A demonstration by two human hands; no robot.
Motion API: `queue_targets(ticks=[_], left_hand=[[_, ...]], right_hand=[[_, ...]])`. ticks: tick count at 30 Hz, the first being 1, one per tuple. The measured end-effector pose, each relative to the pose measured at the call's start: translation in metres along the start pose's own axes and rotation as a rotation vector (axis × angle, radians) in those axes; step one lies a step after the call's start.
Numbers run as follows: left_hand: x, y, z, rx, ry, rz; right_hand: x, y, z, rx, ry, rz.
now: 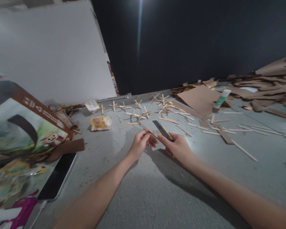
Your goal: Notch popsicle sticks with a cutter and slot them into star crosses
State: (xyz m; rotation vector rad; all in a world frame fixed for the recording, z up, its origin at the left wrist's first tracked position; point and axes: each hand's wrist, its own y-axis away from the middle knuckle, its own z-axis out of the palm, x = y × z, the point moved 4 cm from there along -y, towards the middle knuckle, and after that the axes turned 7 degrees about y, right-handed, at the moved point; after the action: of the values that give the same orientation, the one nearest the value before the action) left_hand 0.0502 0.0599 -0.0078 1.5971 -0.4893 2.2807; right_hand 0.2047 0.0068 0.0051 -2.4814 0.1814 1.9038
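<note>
Near the middle of the head view, my left hand [138,144] pinches one end of a thin brown strip [153,133], perhaps cardboard. The strip slants down to the thumb side of my right hand [180,149]. That hand is closed around a utility knife [164,131] with a dark body and yellow edges, its tip pointing up and left. I cannot tell whether the blade is out. Beyond my hands, small crossed-stick pieces [139,117] stand on the grey surface.
Loose wooden sticks [244,150], a cardboard sheet [200,98] and a glue stick [222,99] lie to the right. On the left are a wrapped snack [101,123], a phone [58,176], a printed box [26,117] and a magenta object [25,211]. A dark panel [193,41] stands behind.
</note>
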Motion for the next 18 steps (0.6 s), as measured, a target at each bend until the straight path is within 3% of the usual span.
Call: queue_targets(ticks=[4,7,9,10,14,18], left_hand=[[0.005,0.004,0.003,-0.046,-0.054,0.100],[0.008,0.004,-0.008,0.189,-0.328,0.228],[0.012,0.007,-0.013,0.364,-0.630,0.292],[0.013,0.009,-0.012,0.392,-0.795,0.298],[0.009,0.015,0.003,0.217,-1.303,0.243],[0.008,0.018,0.008,0.207,-1.469,0.187]], right_hand=[[-0.001,0.000,0.000,0.012,0.073,-0.027],[-0.003,0.000,-0.006,0.042,0.166,-0.020],[-0.005,0.000,-0.010,0.044,0.231,0.009],[-0.006,0.001,-0.012,0.036,0.253,0.026],[-0.007,0.002,-0.014,-0.032,0.300,0.064],[-0.003,-0.001,-0.013,-0.052,0.383,0.038]])
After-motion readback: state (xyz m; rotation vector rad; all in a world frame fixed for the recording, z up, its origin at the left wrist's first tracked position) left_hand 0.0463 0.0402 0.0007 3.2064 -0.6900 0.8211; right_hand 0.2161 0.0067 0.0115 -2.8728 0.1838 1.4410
